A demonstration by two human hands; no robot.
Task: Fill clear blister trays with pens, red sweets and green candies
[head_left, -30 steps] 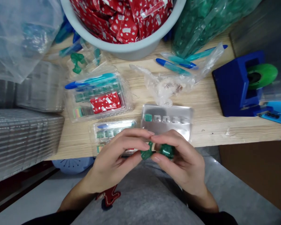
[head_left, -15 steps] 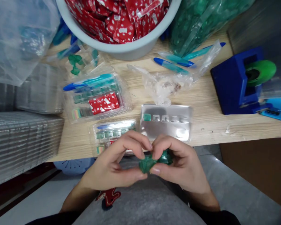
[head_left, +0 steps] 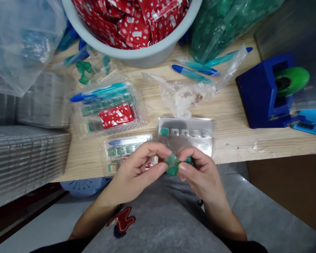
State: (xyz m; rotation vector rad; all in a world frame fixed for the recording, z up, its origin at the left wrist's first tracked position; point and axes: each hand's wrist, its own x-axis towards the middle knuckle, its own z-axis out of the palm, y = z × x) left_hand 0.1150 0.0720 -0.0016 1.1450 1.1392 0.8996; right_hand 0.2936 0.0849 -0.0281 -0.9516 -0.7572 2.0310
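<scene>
Between the fingertips of both hands is a green translucent piece (head_left: 172, 165), small and faceted-looking. My left hand (head_left: 138, 174) pinches its left side with thumb and fingers. My right hand (head_left: 205, 177) pinches its right side, with more green material (head_left: 189, 160) tucked among its fingers. Just beyond the hands lies a clear plastic tray (head_left: 171, 141) with several small square hollows. A green square piece (head_left: 164, 131) sits in its leftmost hollow. My left hand partly covers a filled tray (head_left: 104, 149) holding a pen, green squares and a striped block.
Another filled tray (head_left: 116, 131) lies farther back with a red dotted packet (head_left: 116, 116). A basin (head_left: 142, 54) of red packets stands behind. Loose pens (head_left: 192, 73), a crumpled plastic bag (head_left: 183, 95) and a blue tape dispenser (head_left: 255, 95) are rightward. Stacked trays (head_left: 28, 158) stand left.
Both hands have risen slightly toward the tray. The green piece between them has turned and shows a broader face. The trays have stayed in place.
</scene>
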